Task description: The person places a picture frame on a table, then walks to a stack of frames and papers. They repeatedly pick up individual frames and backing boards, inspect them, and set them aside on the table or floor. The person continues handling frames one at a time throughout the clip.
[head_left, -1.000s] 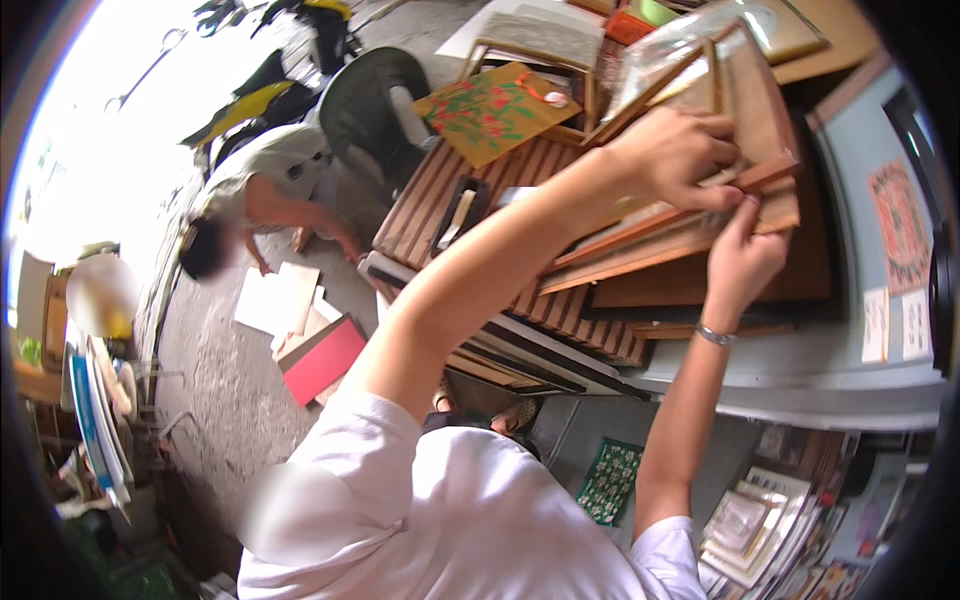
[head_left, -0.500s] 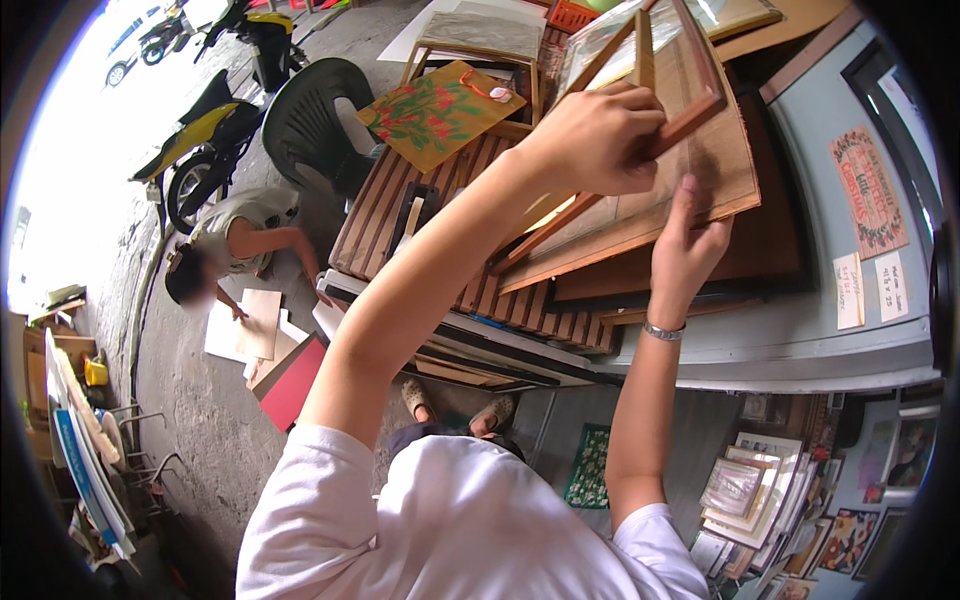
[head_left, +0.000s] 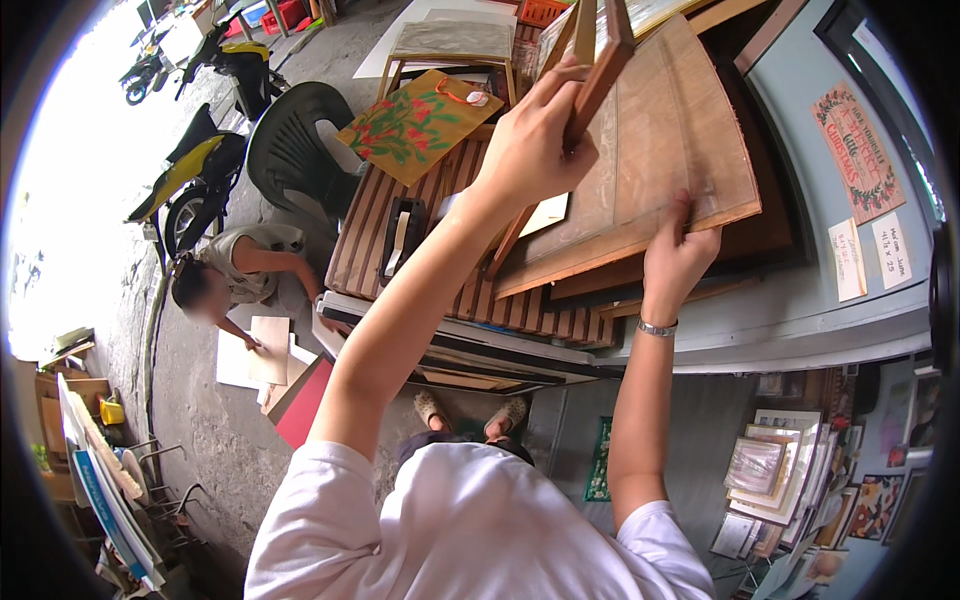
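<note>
My left hand (head_left: 540, 135) is closed around one side of a brown wooden picture frame (head_left: 604, 75), tilted up above the slatted bench. Its lower bar slants down behind my wrist, and its far end runs out of view at the top. My right hand (head_left: 682, 258) grips the near right edge of a thin plywood board (head_left: 655, 130), thumb on top, fingers hidden beneath. The board lies tilted, and its surface looks glossy. Left of the frame, a gold panel painted with red flowers (head_left: 420, 125) rests on the bench.
The slatted wooden bench (head_left: 350, 235) also bears a black tape dispenser (head_left: 402, 240) and stacked frames. A green plastic chair (head_left: 295, 150) stands at its left. Another person (head_left: 250, 265) crouches there over sheets of board (head_left: 270, 350). A grey wall (head_left: 790, 130) borders the right.
My left hand has moved left with the picture frame, baring more of the plywood board. My right hand keeps its grip on the board's edge, nearly in place.
</note>
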A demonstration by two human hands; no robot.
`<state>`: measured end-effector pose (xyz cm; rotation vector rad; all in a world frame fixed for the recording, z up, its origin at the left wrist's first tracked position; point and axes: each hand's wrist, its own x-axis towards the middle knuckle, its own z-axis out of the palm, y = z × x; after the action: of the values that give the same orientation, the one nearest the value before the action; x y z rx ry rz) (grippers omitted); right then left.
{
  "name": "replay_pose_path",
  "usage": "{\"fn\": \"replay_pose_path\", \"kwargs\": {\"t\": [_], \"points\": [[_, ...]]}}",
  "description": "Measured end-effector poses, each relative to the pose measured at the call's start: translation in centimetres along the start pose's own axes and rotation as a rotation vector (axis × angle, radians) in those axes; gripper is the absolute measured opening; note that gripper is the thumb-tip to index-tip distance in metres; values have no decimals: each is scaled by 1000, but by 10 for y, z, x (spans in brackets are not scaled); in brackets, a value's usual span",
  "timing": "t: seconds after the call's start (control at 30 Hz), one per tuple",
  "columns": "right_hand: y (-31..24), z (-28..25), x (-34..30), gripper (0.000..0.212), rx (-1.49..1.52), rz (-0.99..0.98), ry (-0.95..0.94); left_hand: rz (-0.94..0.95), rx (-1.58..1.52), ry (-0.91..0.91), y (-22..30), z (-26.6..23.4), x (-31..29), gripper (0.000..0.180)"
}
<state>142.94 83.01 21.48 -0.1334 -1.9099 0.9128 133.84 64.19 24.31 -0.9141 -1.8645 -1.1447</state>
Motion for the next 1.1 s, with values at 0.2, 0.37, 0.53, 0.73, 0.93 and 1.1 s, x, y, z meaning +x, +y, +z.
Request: {"fn": "replay_pose_path", "kwargs": {"t": [0.2,0.37,0.53,0.73,0.93,1.1], "points": [[7,-1,-3,30,-19,-55,-12,-115,6,36,-10,-7,-10,55],[14,1,-8,32,-23,-47,3,-272,-112,-4,-16,-9,-18,61],[15,1,-9,29,-18,-22,37,-186,-118,-36,-11,0,-19,64],[9,-5,-5,48,173,20,-42,-161,-129,-121,6,24,-19,60],[2,-3,-5,67,245,-14,-112,-16,-54,-157,14,35,-17,60],[3,1,-5,58,266,-47,-120,-66,-192,-157,-26,39,-73,67]]}}
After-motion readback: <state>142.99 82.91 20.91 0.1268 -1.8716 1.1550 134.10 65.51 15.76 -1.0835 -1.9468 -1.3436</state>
